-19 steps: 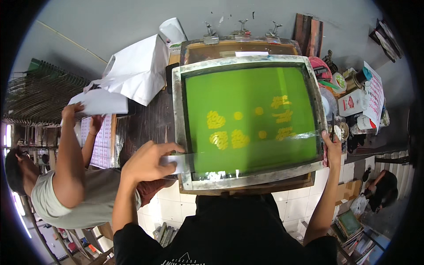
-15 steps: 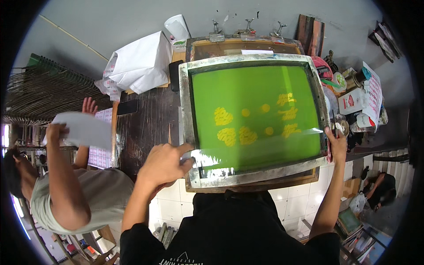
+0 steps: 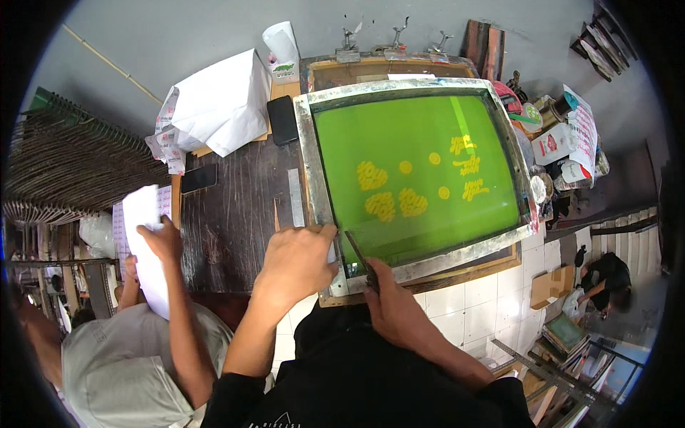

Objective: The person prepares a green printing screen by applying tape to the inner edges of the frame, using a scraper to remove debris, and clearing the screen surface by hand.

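A silk-screen frame (image 3: 322,171) with pale, worn metal rails lies tilted in front of me. Its green mesh (image 3: 421,128) bears yellow patches and dots. At the frame's lower left corner, my left hand (image 3: 296,260) is closed on the rail, its fingertips partly hidden. A thin dark blade-like tool (image 3: 357,250) is gripped in my right hand (image 3: 399,307), just right of the left one. The tool's tip lies over the mesh near that corner; whether it touches cannot be made out.
Beneath the screen is a wooden frame (image 3: 485,265) on a dark table (image 3: 228,221). Phones (image 3: 282,120), a metal strip (image 3: 295,196) and a white bag (image 3: 221,100) lie left. Jars and boxes (image 3: 553,143) crowd the right. A co-worker (image 3: 135,357) handles white paper at the left.
My right hand has left the frame's right rail and come to its lower left corner with the blade-like tool. The left hand stays by that corner. The co-worker's paper has swung down and upright.
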Tool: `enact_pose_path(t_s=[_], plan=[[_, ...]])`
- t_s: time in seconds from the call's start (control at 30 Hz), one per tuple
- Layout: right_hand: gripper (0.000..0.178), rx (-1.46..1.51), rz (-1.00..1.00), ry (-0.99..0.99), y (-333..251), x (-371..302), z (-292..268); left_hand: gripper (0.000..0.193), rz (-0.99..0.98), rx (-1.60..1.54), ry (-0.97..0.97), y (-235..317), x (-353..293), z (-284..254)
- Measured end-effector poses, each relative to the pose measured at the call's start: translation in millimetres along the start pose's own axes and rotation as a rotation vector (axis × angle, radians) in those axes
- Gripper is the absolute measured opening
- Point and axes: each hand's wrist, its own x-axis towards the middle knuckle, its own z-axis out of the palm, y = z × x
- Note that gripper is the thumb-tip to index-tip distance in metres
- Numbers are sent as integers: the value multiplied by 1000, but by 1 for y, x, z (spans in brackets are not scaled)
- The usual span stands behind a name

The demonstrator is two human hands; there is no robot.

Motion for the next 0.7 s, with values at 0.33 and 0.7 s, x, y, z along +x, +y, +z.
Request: enact_pose_path(t_s=[0.33, 0.7], plan=[[54, -82, -10, 46, 9, 5, 34, 40, -55, 36, 9, 6, 6, 14], [54, -124, 74, -44, -2, 12, 26, 41, -107, 80, 9, 9, 10, 23]])
